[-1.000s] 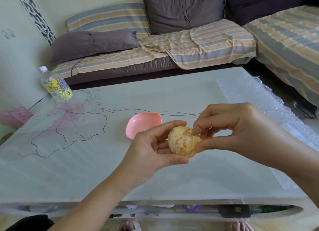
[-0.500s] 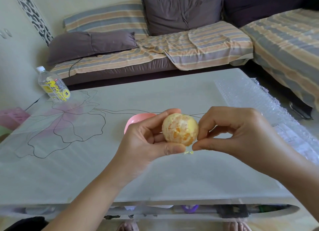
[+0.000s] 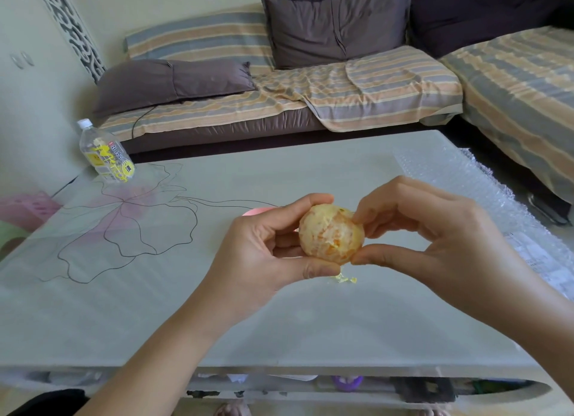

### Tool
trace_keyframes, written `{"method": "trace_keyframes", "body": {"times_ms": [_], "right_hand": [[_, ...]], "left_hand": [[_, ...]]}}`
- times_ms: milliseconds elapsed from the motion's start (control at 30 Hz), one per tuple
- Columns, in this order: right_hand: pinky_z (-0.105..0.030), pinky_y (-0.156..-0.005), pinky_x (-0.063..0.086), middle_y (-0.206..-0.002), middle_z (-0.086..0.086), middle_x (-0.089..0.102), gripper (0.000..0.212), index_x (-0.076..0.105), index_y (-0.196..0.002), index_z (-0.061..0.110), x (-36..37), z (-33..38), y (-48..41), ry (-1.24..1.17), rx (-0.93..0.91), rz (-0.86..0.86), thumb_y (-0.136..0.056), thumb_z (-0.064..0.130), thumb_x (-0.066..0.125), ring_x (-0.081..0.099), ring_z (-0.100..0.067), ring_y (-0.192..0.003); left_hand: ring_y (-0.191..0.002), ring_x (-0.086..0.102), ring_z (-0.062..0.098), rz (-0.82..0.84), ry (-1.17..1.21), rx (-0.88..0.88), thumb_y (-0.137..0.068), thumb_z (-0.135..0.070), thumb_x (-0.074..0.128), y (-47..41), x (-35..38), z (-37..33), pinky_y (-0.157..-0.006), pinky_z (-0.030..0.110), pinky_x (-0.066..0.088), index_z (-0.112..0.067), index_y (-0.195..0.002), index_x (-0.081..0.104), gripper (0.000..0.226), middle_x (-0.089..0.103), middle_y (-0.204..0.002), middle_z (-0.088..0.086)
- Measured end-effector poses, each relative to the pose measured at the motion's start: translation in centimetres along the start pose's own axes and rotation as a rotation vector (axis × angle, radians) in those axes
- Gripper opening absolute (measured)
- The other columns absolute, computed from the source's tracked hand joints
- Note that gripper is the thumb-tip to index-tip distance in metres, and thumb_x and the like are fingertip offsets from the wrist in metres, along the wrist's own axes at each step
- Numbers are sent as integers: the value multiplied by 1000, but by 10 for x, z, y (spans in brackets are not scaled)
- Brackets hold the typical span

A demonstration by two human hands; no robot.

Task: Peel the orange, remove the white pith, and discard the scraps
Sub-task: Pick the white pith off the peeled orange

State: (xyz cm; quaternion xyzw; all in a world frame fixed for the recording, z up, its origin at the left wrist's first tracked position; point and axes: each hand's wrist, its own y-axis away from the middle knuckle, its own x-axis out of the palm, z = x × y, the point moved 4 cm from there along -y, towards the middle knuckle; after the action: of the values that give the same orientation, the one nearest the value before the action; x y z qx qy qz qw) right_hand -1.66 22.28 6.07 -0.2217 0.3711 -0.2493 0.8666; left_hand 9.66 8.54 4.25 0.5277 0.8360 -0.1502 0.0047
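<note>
A peeled orange (image 3: 330, 234), still patched with pale pith, is held above the grey table (image 3: 155, 307). My left hand (image 3: 267, 248) grips it from the left with thumb below and fingers over the top. My right hand (image 3: 435, 235) touches its right side, thumb at the bottom and fingertips pinching at the upper right edge. A few small yellowish pith scraps (image 3: 343, 279) lie on the table just beneath the fruit. A pink bowl (image 3: 257, 211) is mostly hidden behind my left hand.
A plastic water bottle (image 3: 105, 154) stands at the table's far left corner. Bubble wrap (image 3: 484, 204) covers the table's right side. A striped sofa (image 3: 310, 99) with dark cushions runs behind the table. A pink basket (image 3: 25, 207) sits on the floor at left.
Both hands have turned the orange and lifted it slightly, hiding more of the pink bowl. Small pith scraps have dropped onto the table below. My right fingers moved to the fruit's upper right.
</note>
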Motion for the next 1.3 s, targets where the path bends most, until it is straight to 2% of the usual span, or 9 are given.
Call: {"method": "trace_keyframes", "body": {"times_ms": [167, 367, 533, 567, 633, 733, 867, 1033, 1300], "right_hand": [[-15, -75, 49, -86, 12, 58, 29, 62, -91, 22, 1, 0, -1, 15, -23, 17, -73, 44, 68, 63, -8, -82], [-12, -74, 47, -85, 13, 57, 28, 62, -89, 20, 1, 0, -1, 66, -43, 45, -74, 43, 66, 61, -6, -81], [-13, -73, 47, -85, 15, 56, 26, 60, -88, 24, 0, 0, 2, 102, -42, 58, -75, 46, 64, 60, -5, -80], [-10, -72, 45, -85, 14, 56, 24, 59, -86, 24, 0, 0, 3, 113, -39, 61, -75, 46, 63, 59, -4, -79], [-3, -67, 39, -86, 12, 56, 21, 60, -79, 23, 1, 0, 3, 152, -37, 55, -77, 44, 62, 57, -3, -77], [-5, -71, 42, -87, 10, 58, 22, 60, -83, 24, -1, 0, 4, 104, -11, 36, -76, 44, 64, 59, -5, -81], [-13, -82, 49, -91, 12, 59, 33, 62, -96, 27, 1, -1, 4, 26, 44, 36, -71, 46, 72, 61, -7, -89], [-17, -84, 51, -88, 8, 59, 23, 65, -88, 19, 4, -4, 2, -72, 125, -17, -70, 30, 75, 63, -13, -90], [-20, -81, 53, -84, 7, 59, 18, 66, -81, 17, 4, -4, 1, -81, 124, -17, -68, 26, 74, 63, -15, -85]], "left_hand": [[-86, 71, 12, 4, -10, -9, -46, -19, 85, 1, -1, 1, -79, 23, 56, -37, -106, 71, 64, 66, -107, 20], [-87, 71, 14, 20, -31, -34, -51, -6, 85, 2, 0, 3, -80, 23, 56, -36, -107, 71, 65, 64, -106, 23], [-86, 71, 11, 50, -30, -78, -52, -8, 86, 3, 3, 7, -81, 25, 56, -33, -110, 68, 66, 70, -95, -3], [-86, 71, 11, 49, -32, -79, -52, -7, 86, 3, 4, 7, -81, 25, 56, -33, -110, 68, 66, 70, -95, -3], [-86, 71, 13, 22, -32, -66, -52, -5, 86, 2, 3, 6, -80, 24, 56, -34, -108, 70, 65, 68, -101, 13], [-86, 71, 14, 13, -24, -32, -51, -9, 85, 1, 3, 3, -79, 24, 56, -36, -105, 72, 62, 63, -106, 26], [-85, 72, 15, -19, -36, -13, -47, -21, 86, 2, 5, 5, -80, 24, 56, -41, -104, 71, 62, 65, -103, 24], [-87, 72, 13, -117, -68, 12, -49, -15, 90, 3, 6, 10, -83, 22, 55, -48, -101, 70, 65, 68, -103, 17], [-87, 72, 10, -108, -55, -18, -50, -14, 83, 4, 6, 7, -83, 20, 54, -47, -101, 70, 63, 70, -102, 8]]}}
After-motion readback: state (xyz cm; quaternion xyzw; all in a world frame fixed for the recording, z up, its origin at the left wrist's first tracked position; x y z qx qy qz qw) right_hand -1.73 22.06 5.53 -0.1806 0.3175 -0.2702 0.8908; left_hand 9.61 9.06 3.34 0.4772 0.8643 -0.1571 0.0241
